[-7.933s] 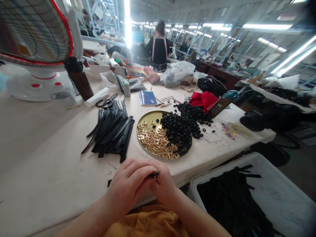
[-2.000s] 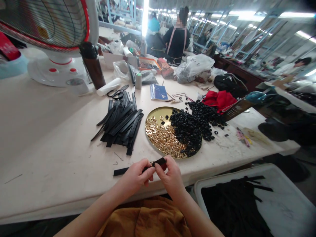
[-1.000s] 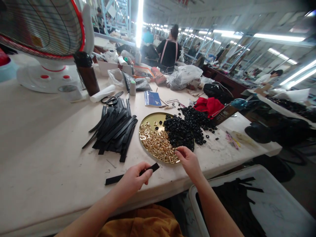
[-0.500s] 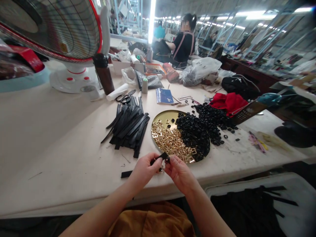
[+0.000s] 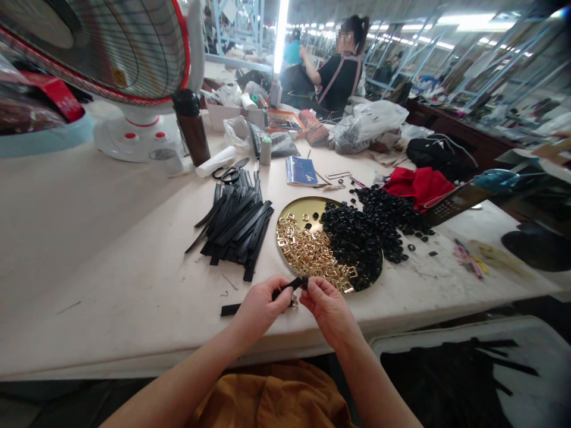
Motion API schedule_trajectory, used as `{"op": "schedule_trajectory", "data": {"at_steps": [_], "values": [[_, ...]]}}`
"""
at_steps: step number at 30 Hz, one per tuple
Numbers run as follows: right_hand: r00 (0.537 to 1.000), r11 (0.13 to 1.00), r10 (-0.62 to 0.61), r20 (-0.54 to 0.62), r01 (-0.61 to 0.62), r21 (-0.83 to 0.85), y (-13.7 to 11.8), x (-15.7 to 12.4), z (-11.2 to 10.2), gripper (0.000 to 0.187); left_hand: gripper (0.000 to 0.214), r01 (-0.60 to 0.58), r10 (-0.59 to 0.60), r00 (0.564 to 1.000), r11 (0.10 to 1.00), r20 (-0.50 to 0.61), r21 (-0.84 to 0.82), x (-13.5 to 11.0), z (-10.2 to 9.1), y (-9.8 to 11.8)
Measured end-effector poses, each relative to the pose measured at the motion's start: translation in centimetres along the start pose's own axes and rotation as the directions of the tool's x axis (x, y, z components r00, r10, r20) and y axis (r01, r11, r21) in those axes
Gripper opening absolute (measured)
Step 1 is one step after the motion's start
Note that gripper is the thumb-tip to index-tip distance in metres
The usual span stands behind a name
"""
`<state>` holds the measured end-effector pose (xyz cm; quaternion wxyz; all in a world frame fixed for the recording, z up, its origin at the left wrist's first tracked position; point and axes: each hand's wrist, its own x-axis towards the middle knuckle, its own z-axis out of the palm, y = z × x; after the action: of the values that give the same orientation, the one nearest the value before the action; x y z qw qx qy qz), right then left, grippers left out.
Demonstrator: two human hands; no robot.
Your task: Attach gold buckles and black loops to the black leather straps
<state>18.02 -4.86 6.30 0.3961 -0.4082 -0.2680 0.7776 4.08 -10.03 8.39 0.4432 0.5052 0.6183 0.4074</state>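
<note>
My left hand (image 5: 266,304) pinches a black strap (image 5: 291,287), one end of which sticks out past the wrist to the left. At the strap's other end, my right hand (image 5: 329,306) grips a small black ring (image 5: 305,281), which touches the strap tip; whether the strap passes through it I cannot tell. A bit of gold metal shows under the strap between my hands. Just beyond lies a round gold tray (image 5: 294,208) with gold square buckles (image 5: 307,249) on its left and black rings (image 5: 352,235) heaped on its right. Left of it is a pile of black straps (image 5: 236,223).
A fan (image 5: 129,65) stands at the back left beside a dark bottle (image 5: 191,128). Scissors (image 5: 231,172), a thread spool (image 5: 265,151) and a blue booklet (image 5: 301,171) lie behind the straps. Red cloth (image 5: 417,187) lies right. Below the table edge, a white bin (image 5: 526,339) holds black straps. A person (image 5: 341,71) works beyond.
The black ring has come up to the strap tip in my fingers, and more of the strap shows. The view has shifted slightly. The person beyond has raised an arm.
</note>
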Motion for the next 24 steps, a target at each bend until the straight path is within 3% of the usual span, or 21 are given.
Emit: {"op": "schedule_trajectory", "data": {"at_steps": [4, 7, 9, 11, 13, 18, 24], "values": [[1.0, 0.999, -0.008, -0.001, 0.008, -0.048, 0.3, 0.0, -0.1, 0.027, 0.021, 0.008, -0.007, 1.0, 1.0, 0.021, -0.029, 0.1, 0.2, -0.1], [0.996, 0.981, -0.087, 0.032, 0.092, -0.172, 0.5, -0.1, -0.3, 0.024, 0.021, 0.007, -0.009, 0.999, 0.999, 0.052, 0.041, 0.1, 0.1, -0.1], [0.978, 0.919, -0.198, 0.07, 0.21, -0.334, 0.6, -0.3, -0.5, 0.021, 0.023, 0.01, -0.017, 0.997, 0.996, 0.072, 0.094, 0.0, -0.1, -0.2], [0.937, 0.805, -0.33, 0.115, 0.342, -0.485, 0.7, -0.4, -0.7, 0.019, 0.023, 0.017, -0.029, 0.995, 0.992, 0.092, 0.128, -0.1, -0.2, -0.3], [0.913, 0.741, -0.381, 0.145, 0.396, -0.542, 0.7, -0.2, -1.0, 0.02, 0.023, 0.021, -0.036, 0.994, 0.99, 0.107, 0.142, -0.1, -0.3, -0.4], [0.971, 0.907, -0.192, 0.139, 0.23, -0.354, 0.8, 0.5, -1.0, 0.031, 0.025, 0.024, -0.048, 0.983, 0.991, 0.179, 0.135, 0.4, -0.1, -0.3], [0.983, 0.972, -0.134, 0.124, 0.155, -0.177, 1.8, 0.8, -1.3, 0.035, 0.032, -0.008, -0.017, 0.983, 0.99, 0.18, 0.137, 1.0, 0.7, -0.8]]}}
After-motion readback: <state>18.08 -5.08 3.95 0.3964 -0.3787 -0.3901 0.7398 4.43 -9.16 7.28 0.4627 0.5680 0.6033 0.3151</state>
